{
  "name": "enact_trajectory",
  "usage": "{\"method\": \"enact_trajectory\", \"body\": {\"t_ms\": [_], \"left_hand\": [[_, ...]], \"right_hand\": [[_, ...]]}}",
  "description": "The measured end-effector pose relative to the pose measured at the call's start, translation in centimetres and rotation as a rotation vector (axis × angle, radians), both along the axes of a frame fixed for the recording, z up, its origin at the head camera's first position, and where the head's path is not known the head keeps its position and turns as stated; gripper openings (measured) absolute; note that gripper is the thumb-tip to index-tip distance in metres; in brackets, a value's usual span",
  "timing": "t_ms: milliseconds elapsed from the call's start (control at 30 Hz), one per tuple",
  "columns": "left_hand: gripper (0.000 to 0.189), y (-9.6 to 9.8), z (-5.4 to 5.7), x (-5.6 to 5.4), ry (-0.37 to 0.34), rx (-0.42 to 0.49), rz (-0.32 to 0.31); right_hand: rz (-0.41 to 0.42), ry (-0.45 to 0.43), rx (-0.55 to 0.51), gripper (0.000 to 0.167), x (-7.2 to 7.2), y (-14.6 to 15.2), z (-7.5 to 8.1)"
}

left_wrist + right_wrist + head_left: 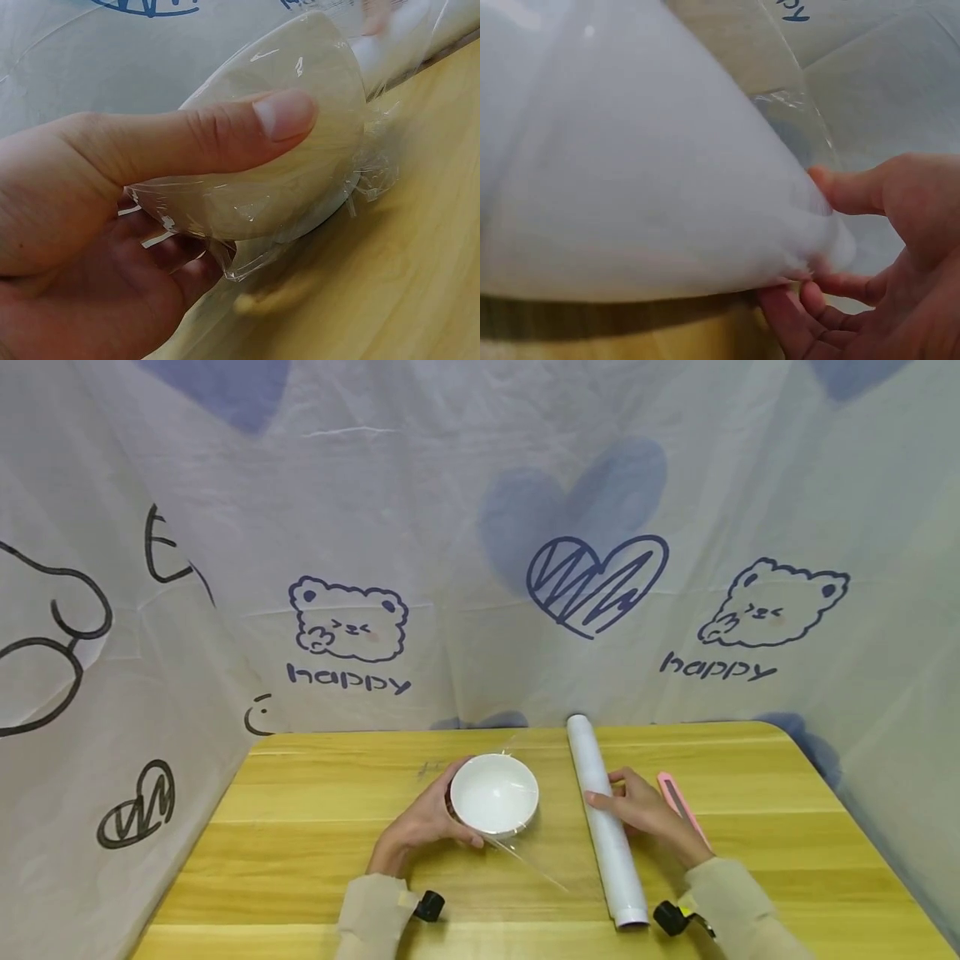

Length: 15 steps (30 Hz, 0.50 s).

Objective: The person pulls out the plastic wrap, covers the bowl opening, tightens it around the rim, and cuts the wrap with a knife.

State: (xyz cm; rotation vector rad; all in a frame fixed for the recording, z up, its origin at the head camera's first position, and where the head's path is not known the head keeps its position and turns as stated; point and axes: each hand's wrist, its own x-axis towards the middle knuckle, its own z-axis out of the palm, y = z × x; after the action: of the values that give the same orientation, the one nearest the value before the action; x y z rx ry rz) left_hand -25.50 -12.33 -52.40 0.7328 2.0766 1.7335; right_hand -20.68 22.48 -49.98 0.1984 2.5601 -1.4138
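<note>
A white bowl (495, 793) sits in my left hand (427, 818), thumb along the near side and fingers curled round its left side and beneath. Clear cling film (262, 202) wraps over the bowl, bunched and crinkled at its edge in the left wrist view. My right hand (647, 810) grips the long white roll of cling film (609, 835) at its right side, thumb on top and fingers underneath. A transparent sheet stretches between bowl and roll. In the right wrist view the roll (645, 165) fills much of the picture, with the fingertips at its edge.
A pink utility knife (684, 808) lies on the wooden table (300, 827), just right of my right hand. A pale cloth (465, 568) printed with hearts and bears hangs behind the table and along its sides.
</note>
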Motion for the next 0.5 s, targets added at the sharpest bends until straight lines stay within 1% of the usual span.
{"method": "enact_trajectory", "body": {"t_ms": [100,233,400,500], "left_hand": [[0.125,-0.01,-0.02,-0.34,0.014,-0.009,-0.010],[0.124,0.00,-0.02,-0.63,0.026,-0.018,-0.028],[0.125,-0.18,0.06,-0.71,0.025,-0.014,-0.021],[0.125,-0.20,0.08,-0.77,0.027,-0.020,-0.022]], "right_hand": [[-0.010,0.029,0.019,0.065,0.03,-0.05,-0.23],[-0.012,0.037,-0.013,0.066,0.29,0.06,-0.29],[0.024,0.048,-0.063,0.071,0.36,0.15,-0.10],[0.029,0.051,-0.054,0.073,0.33,0.11,-0.11]]}}
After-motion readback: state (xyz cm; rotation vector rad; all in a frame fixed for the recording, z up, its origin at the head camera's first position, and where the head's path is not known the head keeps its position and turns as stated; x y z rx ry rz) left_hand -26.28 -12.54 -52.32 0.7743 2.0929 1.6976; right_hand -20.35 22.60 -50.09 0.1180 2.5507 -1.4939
